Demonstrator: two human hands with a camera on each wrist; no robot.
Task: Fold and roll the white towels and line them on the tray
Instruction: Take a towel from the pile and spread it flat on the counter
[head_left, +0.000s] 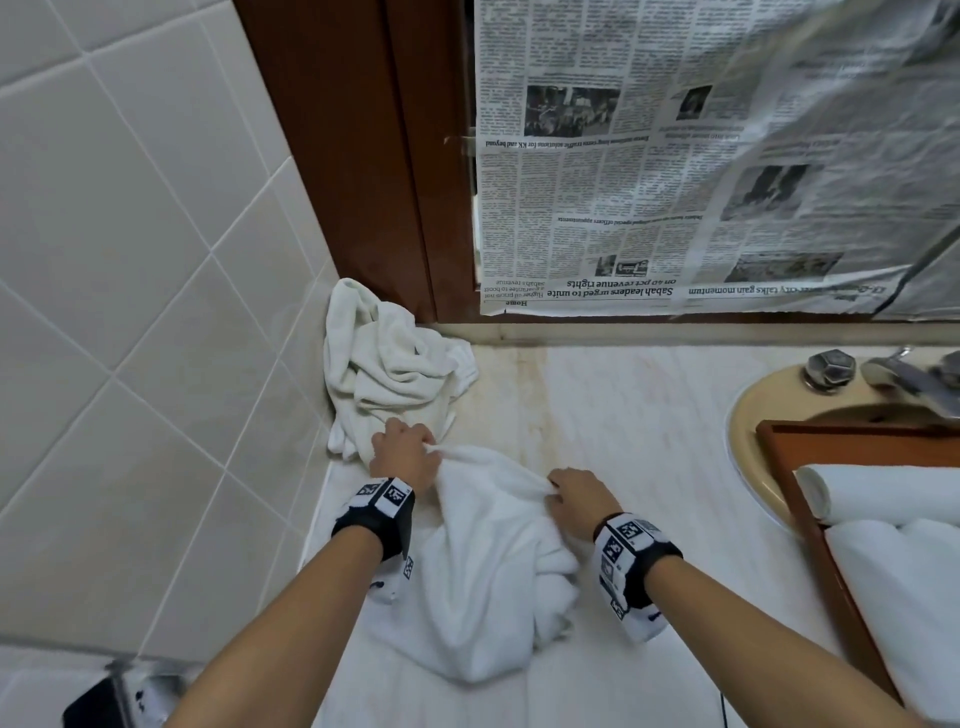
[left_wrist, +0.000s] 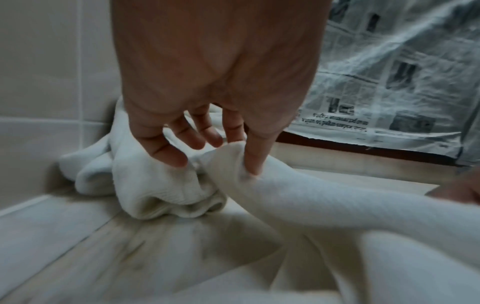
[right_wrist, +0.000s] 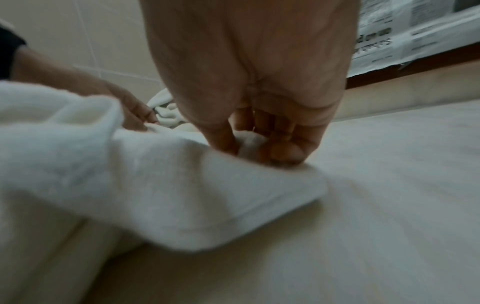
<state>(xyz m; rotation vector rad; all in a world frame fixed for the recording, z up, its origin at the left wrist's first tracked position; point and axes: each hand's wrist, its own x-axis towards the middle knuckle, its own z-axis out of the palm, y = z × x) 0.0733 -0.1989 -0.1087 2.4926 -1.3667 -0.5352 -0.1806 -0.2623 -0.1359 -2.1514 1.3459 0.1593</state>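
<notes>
A white towel (head_left: 483, 561) lies bunched on the pale desk (head_left: 623, 415), its far edge lifted and stretched between both hands. The left hand (head_left: 402, 454) pinches one end of that edge between thumb and fingertips, seen close in the left wrist view (left_wrist: 218, 86), with the other fingers curled loosely above the cloth. The right hand (head_left: 579, 499) grasps the other end, its fingers (right_wrist: 283, 148) curled down onto a folded corner of the towel. Just behind the left hand, a second crumpled towel (head_left: 384, 364) is heaped in the corner against the tiled wall (head_left: 130, 234). At the right, a wooden tray (head_left: 810, 499) sits over the edge of a beige sink (head_left: 748, 415) and holds rolled towels (head_left: 883, 493). Newspaper (head_left: 701, 156) covers the surface above the desk, beside a brown wooden frame (head_left: 363, 156).
</notes>
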